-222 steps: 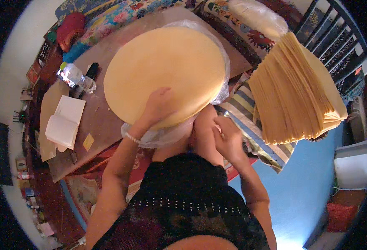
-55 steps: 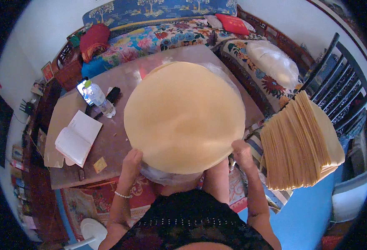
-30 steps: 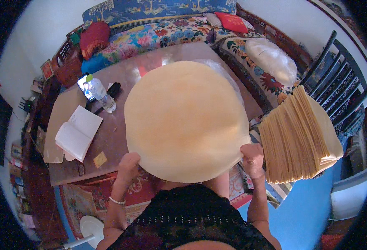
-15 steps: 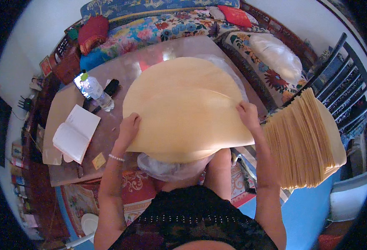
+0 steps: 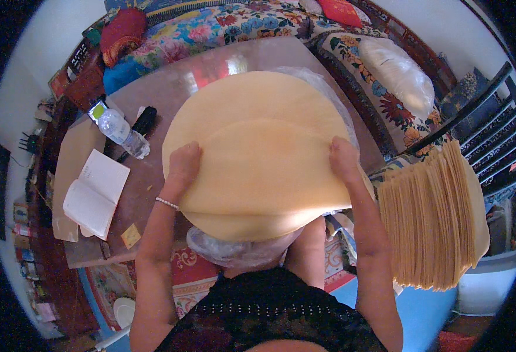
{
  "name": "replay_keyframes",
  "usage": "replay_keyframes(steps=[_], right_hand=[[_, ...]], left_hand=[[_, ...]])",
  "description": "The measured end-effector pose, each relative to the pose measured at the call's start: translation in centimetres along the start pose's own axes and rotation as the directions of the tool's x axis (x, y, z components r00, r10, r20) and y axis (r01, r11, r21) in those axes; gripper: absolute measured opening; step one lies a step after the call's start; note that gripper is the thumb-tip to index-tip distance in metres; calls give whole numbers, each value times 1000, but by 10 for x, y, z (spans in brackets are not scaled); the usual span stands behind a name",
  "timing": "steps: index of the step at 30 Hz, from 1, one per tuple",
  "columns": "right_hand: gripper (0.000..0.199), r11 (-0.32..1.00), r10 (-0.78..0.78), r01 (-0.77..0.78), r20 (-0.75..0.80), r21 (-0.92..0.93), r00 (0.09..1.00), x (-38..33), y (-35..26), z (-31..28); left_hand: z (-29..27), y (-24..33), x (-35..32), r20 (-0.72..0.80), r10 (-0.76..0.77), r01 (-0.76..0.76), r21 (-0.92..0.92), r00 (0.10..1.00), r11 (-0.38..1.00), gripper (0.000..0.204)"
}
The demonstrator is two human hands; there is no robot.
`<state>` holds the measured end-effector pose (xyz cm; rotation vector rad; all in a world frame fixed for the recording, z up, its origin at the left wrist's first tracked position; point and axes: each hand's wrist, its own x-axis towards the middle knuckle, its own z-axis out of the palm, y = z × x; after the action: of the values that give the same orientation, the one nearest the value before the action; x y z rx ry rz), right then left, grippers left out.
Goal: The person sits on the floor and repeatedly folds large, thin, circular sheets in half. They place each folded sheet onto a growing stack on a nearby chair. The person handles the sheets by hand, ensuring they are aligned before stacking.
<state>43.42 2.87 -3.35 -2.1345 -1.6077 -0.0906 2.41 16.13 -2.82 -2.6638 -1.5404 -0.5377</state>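
A large, thin, round yellow sheet (image 5: 258, 158), much like a big flatbread, lies over other round sheets (image 5: 240, 226) whose curved edge shows below it. My left hand (image 5: 184, 164) is closed on its left part, and a bead bracelet circles that wrist. On the opposite side, my right hand (image 5: 343, 158) is closed on the same sheet. Its near edge runs almost straight between my forearms, above the rounded edge underneath. Clear plastic film (image 5: 228, 249) sticks out under the pile at the near side and also at the far right.
The pile rests on a low brown table (image 5: 158, 111). Left of it are an open notebook (image 5: 97, 193), a water bottle (image 5: 123, 134), and a phone (image 5: 97, 110). At right, a thick stack of folded yellow sheets (image 5: 428, 220) sits by a dark slatted chair back (image 5: 481, 123). Flowered sofas (image 5: 228, 35) stand behind.
Both hands have moved a little farther in over the sheet, and its near edge has shifted, baring more of the round sheet beneath. The whole view has tilted slightly.
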Motion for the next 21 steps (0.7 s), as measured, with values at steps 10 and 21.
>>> replay_keyframes(steps=[10, 21], right_hand=[[62, 936, -184, 145, -94, -321, 978, -74, -77, -29], [50, 948, 6, -17, -36, -317, 999, -161, -34, -39]], left_hand=[[1, 51, -41, -184, 105, -93, 73, 977, 993, 48], [-6, 92, -111, 71, 73, -77, 57, 995, 995, 59]])
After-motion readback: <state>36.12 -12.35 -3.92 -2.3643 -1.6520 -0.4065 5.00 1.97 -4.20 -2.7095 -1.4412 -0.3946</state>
